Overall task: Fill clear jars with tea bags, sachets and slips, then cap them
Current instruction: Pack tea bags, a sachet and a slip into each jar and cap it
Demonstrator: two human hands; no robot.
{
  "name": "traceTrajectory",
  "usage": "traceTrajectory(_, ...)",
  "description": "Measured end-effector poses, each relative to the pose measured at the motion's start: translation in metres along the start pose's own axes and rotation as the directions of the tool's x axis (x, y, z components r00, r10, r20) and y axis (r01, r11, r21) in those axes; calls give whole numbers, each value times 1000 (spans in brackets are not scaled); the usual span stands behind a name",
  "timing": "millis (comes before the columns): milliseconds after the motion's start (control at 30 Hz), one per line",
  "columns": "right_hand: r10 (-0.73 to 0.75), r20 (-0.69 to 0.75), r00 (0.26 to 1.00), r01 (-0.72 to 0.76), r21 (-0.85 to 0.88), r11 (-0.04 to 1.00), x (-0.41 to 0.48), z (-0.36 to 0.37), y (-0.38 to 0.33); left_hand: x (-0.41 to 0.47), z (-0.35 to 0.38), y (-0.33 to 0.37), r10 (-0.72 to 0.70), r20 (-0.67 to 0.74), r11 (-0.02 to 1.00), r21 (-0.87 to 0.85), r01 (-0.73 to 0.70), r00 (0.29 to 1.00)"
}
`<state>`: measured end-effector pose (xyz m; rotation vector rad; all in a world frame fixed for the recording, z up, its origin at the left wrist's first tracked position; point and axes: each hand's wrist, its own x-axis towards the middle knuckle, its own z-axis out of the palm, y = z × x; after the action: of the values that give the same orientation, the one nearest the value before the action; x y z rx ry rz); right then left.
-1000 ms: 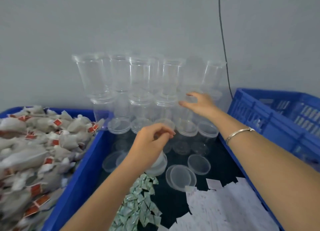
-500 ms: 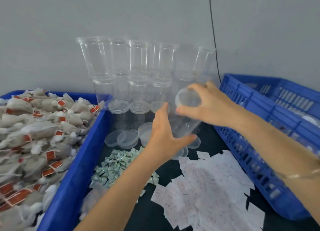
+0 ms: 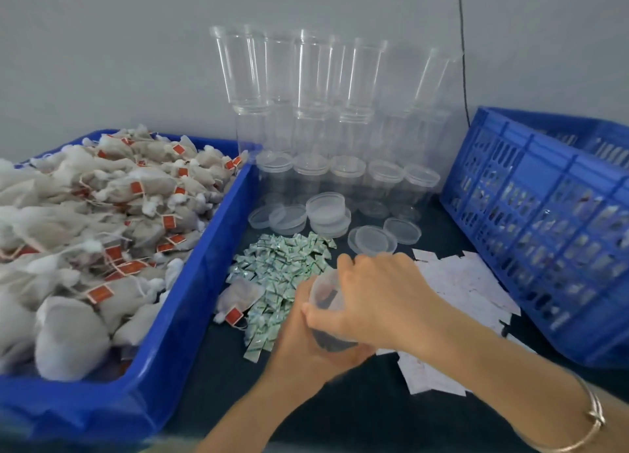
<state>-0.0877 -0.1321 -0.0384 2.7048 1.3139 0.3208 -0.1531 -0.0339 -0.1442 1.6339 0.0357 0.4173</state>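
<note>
A big blue bin (image 3: 190, 320) on the left is brimming with tea bags (image 3: 102, 221), each carrying a small red tag. On the right a slatted blue crate (image 3: 531, 221) is sitting, and what it is holding is too blurred to tell. Between them, against the wall, stacks of empty clear jars (image 3: 306, 88) are standing, with a row of lidded ones in front and loose lids (image 3: 328, 207) lying nearer. Closer in, white slips (image 3: 469, 282) are spreading out beside a heap of green sachets (image 3: 286, 265), and one stray tea bag (image 3: 238, 297) is lying at the heap's left edge.

Both hands are holding one clear jar (image 3: 323, 297) low over the tabletop, just in front of the sachets. The left hand (image 3: 306, 347) is cupping it from below, fingers closed around its body; the right hand (image 3: 377, 299) is curling over its mouth. The jar is looking empty, so this round is only beginning: bags, a sachet and a slip are all waiting to go in, then a lid. Many jars are standing unfilled, so most of the work appears to be lying ahead.

The dark tabletop (image 3: 357, 411) is butting against a plain pale grey wall (image 3: 102, 44), with a thin black cable (image 3: 463, 61) hanging down it.
</note>
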Motion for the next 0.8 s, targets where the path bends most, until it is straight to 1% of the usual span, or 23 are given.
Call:
traceTrajectory(67, -15, -30, 999, 14, -17, 1000, -4, 3, -8, -8, -6, -5, -13, -20, 998, 69, 14, 1000)
traceTrajectory(133, -15, -40, 999, 15, 4, 1000, -4, 4, -15, -12, -8, -8, 14, -60, 989, 147, -5, 998)
traceTrajectory(267, -33, -17, 999, 34, 23, 999, 3, 2, -20, -14, -7, -17, 19, -146, 984, 179, 7, 989)
traceTrajectory(333, -41, -22, 999, 41, 24, 999, 3, 1, -20, -13, -7, -18, 20, -151, 981, 194, 10, 988)
traceTrajectory(433, -54, -9, 998, 55, 61, 997, 2, 1, -15, -11, -7, -18, 58, -165, 973, 230, -18, 985)
traceTrajectory(500, -85, 34, 996, 82, 67, 994, 4, -2, -12, -11, -5, -18, 84, -176, 970, 239, -40, 981)
traceTrajectory(633, -157, 188, 969, 143, 85, 986, 10, -11, -4, -11, 2, -21, 136, -219, 946, 318, -61, 966)
traceTrajectory(700, -214, 260, 942, 197, 91, 976, 12, -14, 0, -11, 3, -23, 124, -239, 955, 293, -50, 963)
traceTrajectory(800, -291, 394, 872, 240, 175, 955, 19, -22, 8, -11, 3, -26, 113, -254, 961, 274, -40, 961)
